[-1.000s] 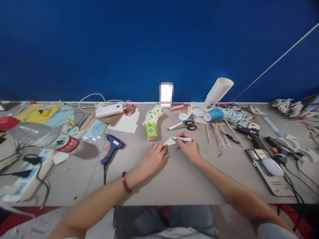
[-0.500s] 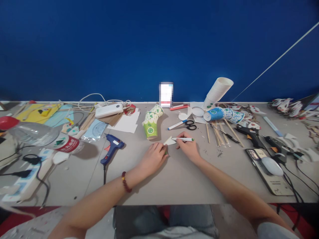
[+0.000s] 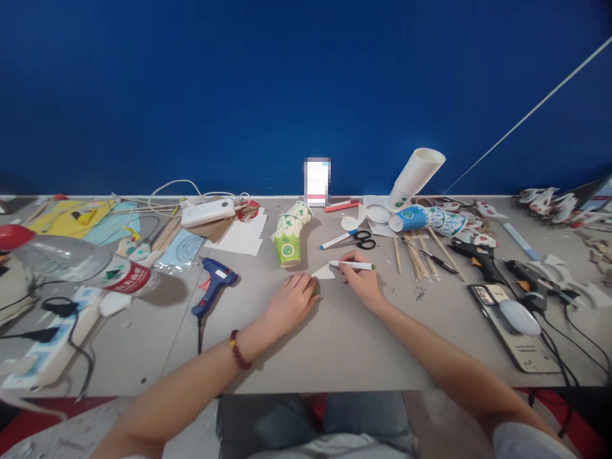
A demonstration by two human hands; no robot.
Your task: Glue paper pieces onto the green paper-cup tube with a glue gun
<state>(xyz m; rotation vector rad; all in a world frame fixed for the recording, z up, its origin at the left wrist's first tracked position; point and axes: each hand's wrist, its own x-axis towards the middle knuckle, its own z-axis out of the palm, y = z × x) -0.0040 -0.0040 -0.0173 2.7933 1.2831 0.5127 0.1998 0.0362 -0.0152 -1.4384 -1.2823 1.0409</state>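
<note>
A small white paper piece (image 3: 326, 273) lies on the table between my hands. My left hand (image 3: 292, 302) rests at its left edge with the fingers bent together; a bit of something green shows by the fingertips, too small to name. A white marker with a green end (image 3: 356, 264) is pinched in my right hand (image 3: 358, 280), its tip pointing left at the paper's upper corner. Just behind my left hand lie nested green patterned paper cups (image 3: 289, 245). Scissors (image 3: 364, 240) and a blue-capped marker (image 3: 338, 240) lie behind the paper.
On the left are a blue glue gun (image 3: 215, 284), a water bottle (image 3: 86, 260) and a power strip (image 3: 57, 344). To the right are wooden sticks (image 3: 417, 258), blue cups (image 3: 414, 218), a black glue gun (image 3: 480, 258) and a phone (image 3: 516, 338). White cups (image 3: 418, 172) lean behind.
The marker in my right hand has shifted slightly right and up, its tip now at the paper's top corner. My left hand has hardly moved.
</note>
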